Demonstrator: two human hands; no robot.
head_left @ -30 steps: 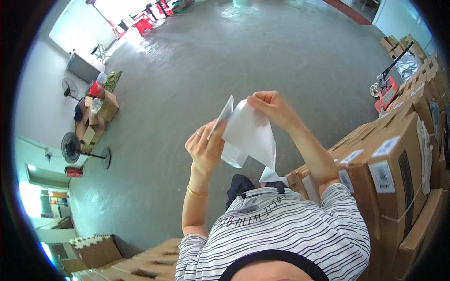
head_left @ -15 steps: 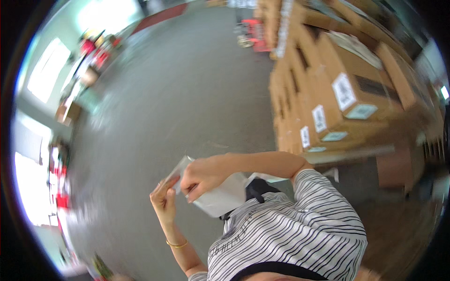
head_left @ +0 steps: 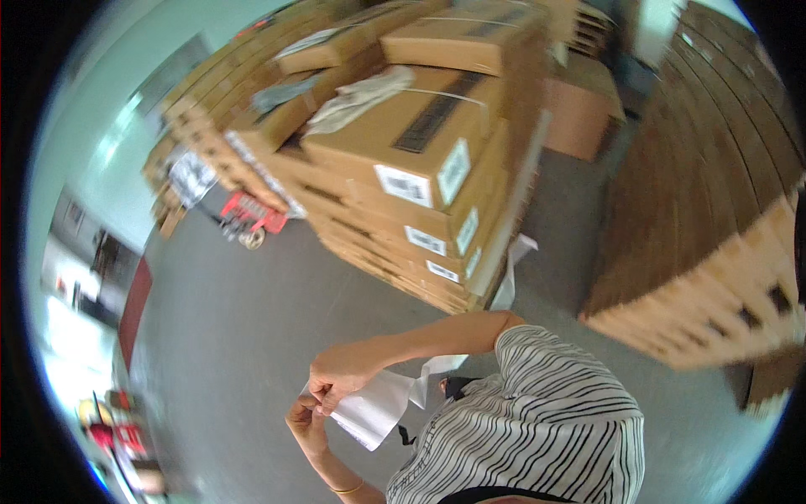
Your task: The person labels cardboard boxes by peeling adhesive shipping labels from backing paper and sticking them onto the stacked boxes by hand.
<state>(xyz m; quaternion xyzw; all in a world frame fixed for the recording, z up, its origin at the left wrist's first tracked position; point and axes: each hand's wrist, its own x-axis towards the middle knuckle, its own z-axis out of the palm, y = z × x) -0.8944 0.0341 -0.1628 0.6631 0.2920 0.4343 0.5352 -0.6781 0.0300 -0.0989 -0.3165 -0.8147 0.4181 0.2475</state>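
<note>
— What is in the hands?

— A thin white sheet (head_left: 376,407), smooth and slightly glossy, more like plastic film or a flat bag than paper. It hangs limp and creased in front of the striped shirt (head_left: 537,420), above the grey floor (head_left: 252,336).

— How do the fingers sit?

— The right hand (head_left: 336,378) is curled closed, pinching the sheet's upper left edge. The left hand (head_left: 306,420) sits just below, touching it, fingers bent onto the same edge; a thin bangle (head_left: 346,487) circles that wrist.

— And around them?

— Stacked brown cardboard boxes (head_left: 420,160), matt and sharp-cornered, with white labels and dark tape strips, pale wrapping draped on top. A second stack of ribbed cardboard (head_left: 714,218) stands on the right. A red pallet truck (head_left: 248,217) stands beyond the boxes, blurred.
</note>
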